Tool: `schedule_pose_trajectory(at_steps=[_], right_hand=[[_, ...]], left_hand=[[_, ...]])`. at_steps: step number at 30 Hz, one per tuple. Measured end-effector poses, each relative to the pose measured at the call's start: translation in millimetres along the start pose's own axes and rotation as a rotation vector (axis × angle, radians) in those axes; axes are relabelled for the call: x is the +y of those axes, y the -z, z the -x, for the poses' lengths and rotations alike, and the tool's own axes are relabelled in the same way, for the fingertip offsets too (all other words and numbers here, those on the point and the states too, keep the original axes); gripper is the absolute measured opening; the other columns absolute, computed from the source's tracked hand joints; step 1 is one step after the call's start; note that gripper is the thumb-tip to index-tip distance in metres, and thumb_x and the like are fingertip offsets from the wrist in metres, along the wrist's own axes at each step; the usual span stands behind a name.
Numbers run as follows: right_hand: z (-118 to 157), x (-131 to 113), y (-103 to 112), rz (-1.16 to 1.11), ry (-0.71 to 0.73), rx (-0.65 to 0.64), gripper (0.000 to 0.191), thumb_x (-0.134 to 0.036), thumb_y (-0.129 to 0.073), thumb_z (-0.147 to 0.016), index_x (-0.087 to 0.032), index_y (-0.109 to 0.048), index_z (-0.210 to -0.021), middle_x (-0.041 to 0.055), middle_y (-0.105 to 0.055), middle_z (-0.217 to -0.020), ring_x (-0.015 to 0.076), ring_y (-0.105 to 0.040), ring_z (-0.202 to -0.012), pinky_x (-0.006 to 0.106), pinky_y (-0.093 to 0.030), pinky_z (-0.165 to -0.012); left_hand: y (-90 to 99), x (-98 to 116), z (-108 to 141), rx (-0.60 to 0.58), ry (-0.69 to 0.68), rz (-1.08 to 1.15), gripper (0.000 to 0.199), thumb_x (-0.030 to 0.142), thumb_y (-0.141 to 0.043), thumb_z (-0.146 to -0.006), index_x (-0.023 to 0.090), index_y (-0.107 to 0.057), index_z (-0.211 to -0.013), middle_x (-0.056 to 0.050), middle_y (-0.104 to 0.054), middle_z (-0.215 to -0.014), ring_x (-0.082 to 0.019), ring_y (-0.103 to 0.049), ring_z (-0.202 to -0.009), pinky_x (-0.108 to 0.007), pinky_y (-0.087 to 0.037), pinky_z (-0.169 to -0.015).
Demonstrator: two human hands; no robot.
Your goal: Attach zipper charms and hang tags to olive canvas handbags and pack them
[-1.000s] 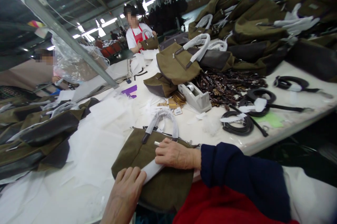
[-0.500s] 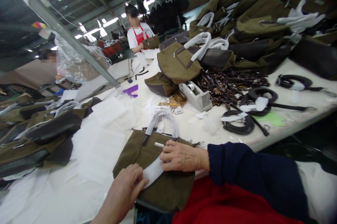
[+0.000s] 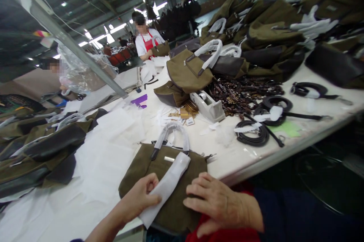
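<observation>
An olive handbag (image 3: 173, 181) with dark trim lies before me at the table's front edge. Its upright handle (image 3: 172, 126) is wrapped in thin white material. A long white wrapping strip (image 3: 167, 189) crosses the bag's front at a slant, its upper end by the handle's right base. My left hand (image 3: 146, 194) pinches that strip near its lower end. Apart from the strip, my right hand (image 3: 217, 200) has its fingers spread over the bag's right side, holding nothing. A small metal plate (image 3: 169, 158) shows near the bag's top.
White paper sheets (image 3: 105, 151) spread left of the bag, beside piled bags (image 3: 54, 147). Beyond stand a grey tape dispenser (image 3: 207, 105), tags (image 3: 184, 113), a chain heap (image 3: 244, 92) and coiled black straps (image 3: 251, 133). A person in a red apron (image 3: 148, 43) handles a bag.
My right hand has come off the strip and moved down and right, its fingers spreading. More of the strip now shows, still in my left hand.
</observation>
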State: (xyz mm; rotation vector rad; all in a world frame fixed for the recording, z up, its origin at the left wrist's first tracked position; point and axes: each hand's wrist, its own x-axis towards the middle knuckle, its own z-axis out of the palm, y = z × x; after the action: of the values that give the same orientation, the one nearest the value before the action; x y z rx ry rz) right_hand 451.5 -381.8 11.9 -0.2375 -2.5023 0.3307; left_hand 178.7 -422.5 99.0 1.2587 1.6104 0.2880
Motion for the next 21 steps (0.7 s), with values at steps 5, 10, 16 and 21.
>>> schedule_pose_trajectory(at_steps=[5, 10, 16, 21], right_hand=[[2, 3, -1, 0.106, -0.038, -0.032, 0.022, -0.022, -0.049, -0.100, -0.020, -0.060, -0.119, 0.0040, -0.065, -0.095, 0.0191, -0.050, -0.087, 0.038, -0.033, -0.085], [-7, 41, 7, 0.109, -0.107, -0.007, 0.018, -0.028, -0.053, -0.099, -0.024, -0.064, -0.113, 0.0039, -0.065, -0.095, 0.0198, -0.051, -0.092, 0.038, -0.035, -0.085], [-1, 52, 54, -0.241, -0.251, -0.149, 0.032, -0.029, -0.072, -0.084, -0.023, -0.067, -0.116, 0.0070, -0.062, -0.113, 0.0194, -0.055, -0.103, 0.032, -0.044, -0.090], [-23, 115, 123, -0.348, -0.719, 0.347, 0.023, -0.034, -0.059, -0.091, -0.020, -0.068, -0.107, 0.0055, -0.067, -0.103, 0.0166, -0.060, -0.090, 0.027, -0.047, -0.078]], left_hand=[[-11.2, 18, 12, -0.024, 0.086, 0.514, 0.046, 0.035, -0.075, -0.071, 0.022, -0.039, -0.097, 0.004, -0.061, -0.074, -0.011, -0.055, -0.062, -0.020, -0.036, -0.055], [-31.1, 35, 10, 0.180, 0.030, 0.735, 0.059, 0.033, -0.084, -0.066, 0.022, -0.041, -0.106, 0.000, -0.069, -0.084, -0.014, -0.065, -0.066, -0.022, -0.048, -0.060], [-55.5, 16, -2, 0.193, -0.041, 0.832, 0.065, 0.035, -0.089, -0.062, 0.023, -0.042, -0.105, -0.001, -0.071, -0.082, -0.018, -0.068, -0.063, -0.026, -0.052, -0.059], [-56.9, 5, -5, 0.181, -0.059, 0.860, 0.065, 0.037, -0.091, -0.058, 0.022, -0.047, -0.104, -0.002, -0.071, -0.083, -0.020, -0.068, -0.066, -0.025, -0.051, -0.057]])
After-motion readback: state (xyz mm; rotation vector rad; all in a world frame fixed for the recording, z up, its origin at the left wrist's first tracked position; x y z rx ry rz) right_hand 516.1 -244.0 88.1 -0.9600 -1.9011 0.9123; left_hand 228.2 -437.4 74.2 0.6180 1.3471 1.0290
